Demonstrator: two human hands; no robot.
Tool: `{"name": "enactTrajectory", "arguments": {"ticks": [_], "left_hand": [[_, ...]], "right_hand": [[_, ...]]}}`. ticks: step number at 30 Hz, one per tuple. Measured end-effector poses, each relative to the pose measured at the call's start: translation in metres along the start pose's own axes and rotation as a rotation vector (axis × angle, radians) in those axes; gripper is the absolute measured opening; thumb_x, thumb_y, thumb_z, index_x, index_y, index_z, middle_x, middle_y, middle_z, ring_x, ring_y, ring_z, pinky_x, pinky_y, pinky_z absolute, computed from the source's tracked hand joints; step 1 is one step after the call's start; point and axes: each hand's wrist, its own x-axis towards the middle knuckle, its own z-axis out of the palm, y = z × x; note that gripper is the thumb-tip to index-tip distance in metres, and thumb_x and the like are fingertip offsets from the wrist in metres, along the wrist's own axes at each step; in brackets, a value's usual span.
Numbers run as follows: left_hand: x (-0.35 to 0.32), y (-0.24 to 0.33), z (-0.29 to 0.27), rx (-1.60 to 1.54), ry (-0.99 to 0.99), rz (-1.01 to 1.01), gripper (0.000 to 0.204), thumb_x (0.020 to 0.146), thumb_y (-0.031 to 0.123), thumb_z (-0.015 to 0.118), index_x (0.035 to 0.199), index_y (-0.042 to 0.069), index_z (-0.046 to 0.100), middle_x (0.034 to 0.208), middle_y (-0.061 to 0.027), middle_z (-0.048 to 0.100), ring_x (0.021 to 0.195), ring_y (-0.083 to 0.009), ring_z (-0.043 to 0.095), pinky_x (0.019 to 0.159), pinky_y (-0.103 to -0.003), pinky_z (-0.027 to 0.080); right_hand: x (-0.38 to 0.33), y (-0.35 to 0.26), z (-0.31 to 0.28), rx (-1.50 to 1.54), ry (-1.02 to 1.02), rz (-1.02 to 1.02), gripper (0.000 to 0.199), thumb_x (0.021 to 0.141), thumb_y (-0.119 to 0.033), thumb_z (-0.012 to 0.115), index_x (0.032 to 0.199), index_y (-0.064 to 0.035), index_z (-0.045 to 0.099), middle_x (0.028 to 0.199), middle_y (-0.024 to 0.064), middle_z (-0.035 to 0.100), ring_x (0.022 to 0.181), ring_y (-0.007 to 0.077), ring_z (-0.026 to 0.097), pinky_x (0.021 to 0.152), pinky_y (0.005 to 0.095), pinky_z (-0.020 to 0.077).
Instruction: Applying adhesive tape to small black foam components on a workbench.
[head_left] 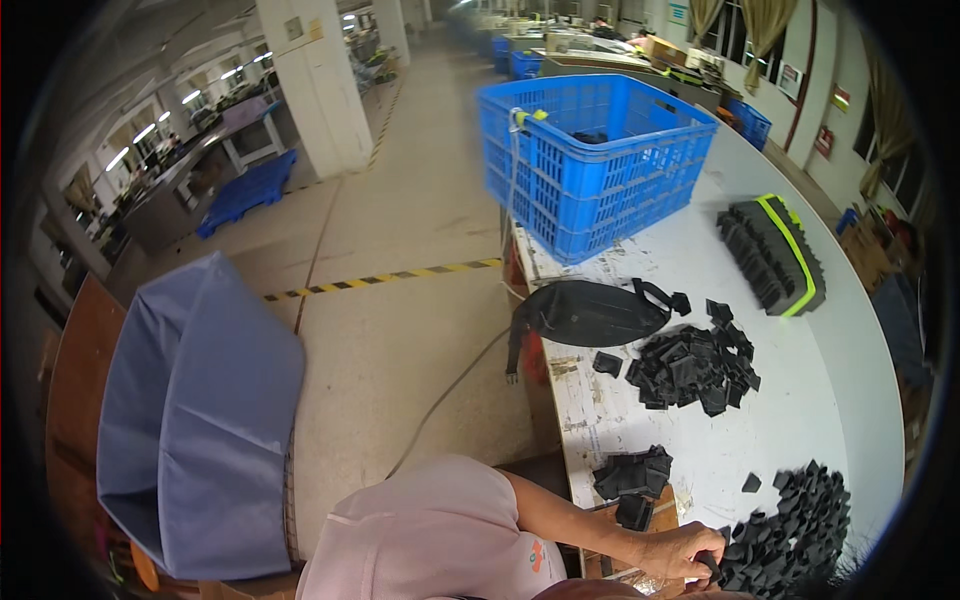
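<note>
My left hand (682, 552) reaches in at the lower right with its fingers closed on a small black fabric piece (709, 566). It is at the near edge of a spread heap of small black pieces (790, 530). Just beyond the wrist, a stack of flat black pieces (634, 474) lies by the table's left edge. Farther up the table is a second pile of black pieces (695, 365), with a black waist bag (598, 312) behind it. My right hand is out of view; only a sliver of skin shows at the lower edge.
A blue plastic crate (590, 190) stands on the white table (780, 400). Right of it sits a row of dark grey pieces with a yellow-green strip (790, 245). A large blue-grey fabric bin (225, 420) stands on the floor at left. A cable (440, 405) crosses the floor.
</note>
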Motion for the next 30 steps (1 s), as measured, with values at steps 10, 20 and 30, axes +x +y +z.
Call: {"name": "enactTrajectory", "arguments": {"ticks": [10,20,30], "left_hand": [[-0.002,-0.026,-0.002,-0.065,-0.026,-0.361,0.014,0.063,0.006,0.060,0.062,-0.004,0.051,0.049,-0.0085,0.049,0.039,-0.0127,0.042,0.036,-0.030,0.030],[-0.013,-0.046,0.007,-1.494,-0.356,-0.963,0.019,0.081,0.023,0.044,0.063,0.016,0.044,0.051,0.0093,0.032,0.040,-0.0029,0.030,0.036,-0.018,0.025],[-0.018,-0.012,0.002,-0.576,0.012,-0.507,0.017,0.073,0.016,0.055,0.063,0.003,0.052,0.054,-0.0061,0.051,0.040,-0.0083,0.040,0.033,-0.023,0.027]], "right_hand": [[0.007,-0.050,-0.009,-0.536,-0.455,1.016,0.022,0.088,-0.012,0.048,0.070,0.0005,0.051,0.057,0.0154,0.047,0.049,0.0248,0.047,0.046,0.0357,0.0367],[-0.012,-0.054,-0.008,-0.541,-0.293,1.166,0.030,0.088,-0.014,0.050,0.063,-0.0007,0.040,0.054,0.0125,0.043,0.044,0.0226,0.041,0.042,0.0335,0.0340],[-0.004,0.000,-0.070,-0.568,-0.190,1.057,0.028,0.088,-0.021,0.049,0.077,0.0044,0.054,0.070,0.0175,0.056,0.063,0.0316,0.054,0.058,0.0389,0.0436]]}}
